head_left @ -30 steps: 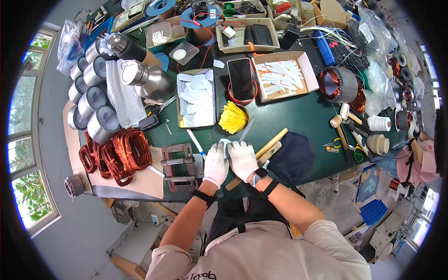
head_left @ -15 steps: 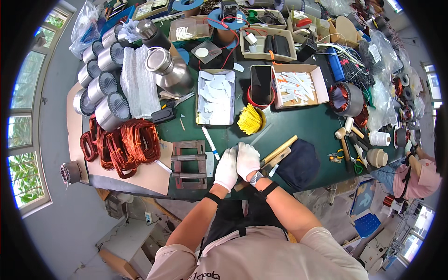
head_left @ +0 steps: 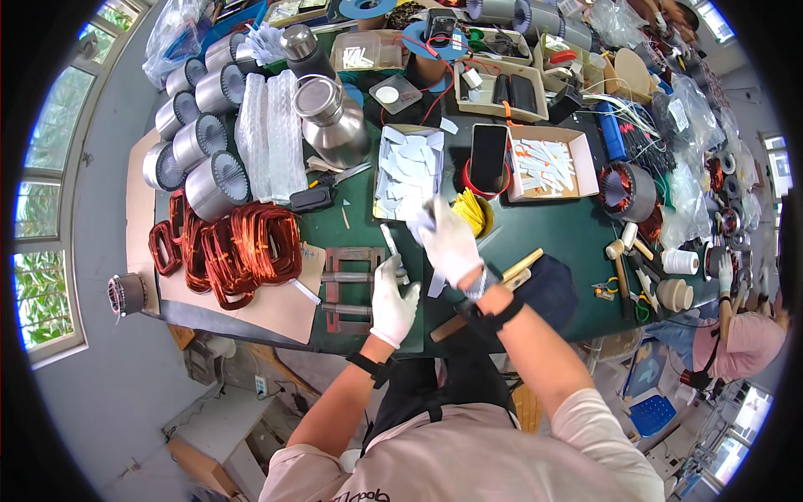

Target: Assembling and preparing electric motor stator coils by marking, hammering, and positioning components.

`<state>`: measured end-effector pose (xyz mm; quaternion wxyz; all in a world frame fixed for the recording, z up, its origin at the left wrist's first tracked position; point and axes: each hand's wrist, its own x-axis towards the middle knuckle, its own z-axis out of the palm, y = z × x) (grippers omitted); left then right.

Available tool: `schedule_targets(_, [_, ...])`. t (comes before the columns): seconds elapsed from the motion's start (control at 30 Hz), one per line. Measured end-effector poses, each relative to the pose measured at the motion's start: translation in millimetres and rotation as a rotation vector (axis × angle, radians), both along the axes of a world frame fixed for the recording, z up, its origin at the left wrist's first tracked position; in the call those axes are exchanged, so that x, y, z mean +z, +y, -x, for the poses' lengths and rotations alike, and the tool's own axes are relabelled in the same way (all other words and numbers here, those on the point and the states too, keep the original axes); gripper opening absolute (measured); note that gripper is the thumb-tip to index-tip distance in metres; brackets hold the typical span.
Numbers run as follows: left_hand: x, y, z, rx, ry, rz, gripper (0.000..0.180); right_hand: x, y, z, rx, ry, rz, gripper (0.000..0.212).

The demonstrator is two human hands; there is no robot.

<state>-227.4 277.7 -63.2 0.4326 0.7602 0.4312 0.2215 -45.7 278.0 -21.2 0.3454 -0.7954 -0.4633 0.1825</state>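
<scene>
Evidently, by the head view, the work with the white paper slips (head_left: 410, 167) is unfinished: from where I stand, many lie loose in the paper tray (head_left: 379, 188), and one pale piece (head_left: 436, 285) rests on the green worktop (head_left: 535, 227) between the hands. Right hand (head_left: 450, 243): gloved, blurred, at the tray's near right corner; something pale shows at its fingers, but whether they grip it I cannot tell. Left hand (head_left: 395, 308): gloved, beside a white marker (head_left: 391, 240), thumb standing wide of the fingers, nothing seen held. Found complete: a heap of wound copper coils (head_left: 263, 243) on brown board at the left. Apparently outstanding: the stacked grey cores (head_left: 217, 184) behind them, showing no copper that I can make out; the large core (head_left: 627, 191) at the right does carry red-brown windings. Containers: a carton (head_left: 585, 167) holds white strips, some marked orange; a round cup (head_left: 489, 220), partly behind the right hand, holds a bundle of yellow strips (head_left: 471, 209); a beige bin (head_left: 502, 112) holds dark oblong items and a small white block; a clear tub (head_left: 368, 48) holds short white pieces.
</scene>
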Motion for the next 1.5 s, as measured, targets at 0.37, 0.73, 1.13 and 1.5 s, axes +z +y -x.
schedule_targets(0.37, [-26,22,-40,-0.749,0.430,-0.346,0.067,22,-125,-28,-0.155,-0.102,0.011,0.027])
schedule_targets(0.73, [-35,11,-56,-0.775,0.442,-0.261,0.013,-64,-225,37,-0.254,-0.462,0.422,0.027])
schedule_targets(1.13, [34,65,-86,-0.286,0.372,-0.203,0.070,-76,-226,34,-0.221,-0.474,0.370,0.027])
schedule_targets(1.5, [-9,-72,-70,-0.662,0.421,0.006,0.045,-71,-232,34,-0.144,-0.350,0.436,0.039])
